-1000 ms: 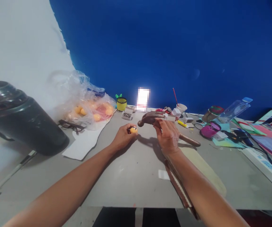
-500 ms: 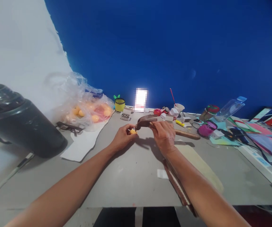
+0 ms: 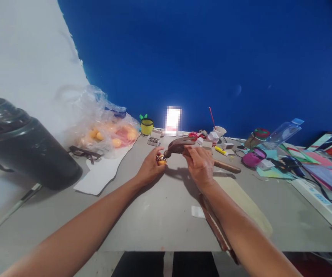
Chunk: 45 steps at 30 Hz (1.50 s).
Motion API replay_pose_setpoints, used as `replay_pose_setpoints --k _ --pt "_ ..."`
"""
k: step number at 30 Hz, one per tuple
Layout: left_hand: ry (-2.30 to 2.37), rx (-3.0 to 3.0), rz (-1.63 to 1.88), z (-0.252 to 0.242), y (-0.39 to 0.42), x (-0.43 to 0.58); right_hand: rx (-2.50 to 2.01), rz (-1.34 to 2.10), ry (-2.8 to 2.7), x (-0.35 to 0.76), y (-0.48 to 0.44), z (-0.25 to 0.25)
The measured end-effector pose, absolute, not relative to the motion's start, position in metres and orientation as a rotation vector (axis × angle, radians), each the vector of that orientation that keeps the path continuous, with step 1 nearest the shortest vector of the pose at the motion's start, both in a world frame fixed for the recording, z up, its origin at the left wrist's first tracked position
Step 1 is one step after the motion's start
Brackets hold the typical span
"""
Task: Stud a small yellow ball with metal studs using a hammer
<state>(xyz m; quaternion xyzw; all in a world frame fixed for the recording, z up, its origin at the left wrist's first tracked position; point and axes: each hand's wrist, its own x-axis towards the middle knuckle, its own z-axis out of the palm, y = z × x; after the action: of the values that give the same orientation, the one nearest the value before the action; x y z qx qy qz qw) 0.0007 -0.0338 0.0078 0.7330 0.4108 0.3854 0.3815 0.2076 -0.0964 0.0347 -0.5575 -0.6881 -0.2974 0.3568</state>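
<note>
Orange ball (image 3: 162,162): being pinched in left hand (image 3: 149,166), between near and far edges of desk (image 3: 148,223). Rightward, gripping hammer (image 3: 180,145) in right hand (image 3: 200,164); possibly risking slipping or hurting left hand, from 1 off-centre tap.

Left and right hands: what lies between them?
Head view: the orange ball, held by the left hand, and the head of the hammer, gripped by the right hand.
</note>
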Motion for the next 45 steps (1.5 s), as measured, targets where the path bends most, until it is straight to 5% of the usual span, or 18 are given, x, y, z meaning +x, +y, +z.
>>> replay_pose_setpoints --k 45 --pt "1.105 2.142 0.984 0.010 -0.032 0.000 -1.444 -0.756 -1.763 0.203 -0.100 0.042"
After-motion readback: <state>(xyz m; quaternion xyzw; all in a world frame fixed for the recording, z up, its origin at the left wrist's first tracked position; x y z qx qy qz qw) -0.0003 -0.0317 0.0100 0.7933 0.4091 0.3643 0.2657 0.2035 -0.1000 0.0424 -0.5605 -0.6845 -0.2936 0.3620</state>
